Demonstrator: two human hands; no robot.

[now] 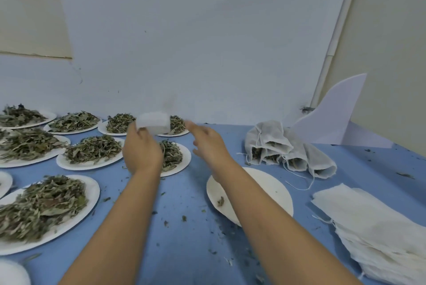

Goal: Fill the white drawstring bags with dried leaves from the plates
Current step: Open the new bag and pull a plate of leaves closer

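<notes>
Above the blue table (184, 243), left hand (141, 151) grips a white bag (155, 122) lying crosswise; right hand (207, 144) released.

The left forearm (115, 227) and right forearm (276, 227), both bare, reach forward from below and angle in towards each other. The left hand (143, 150) is raised with its back facing the person, fingers curled up around the lower edge of a small white drawstring bag (154, 122). The right hand (208, 144) hovers just beside it, not touching the bag, its fingers loosely extended and blurred.
</notes>
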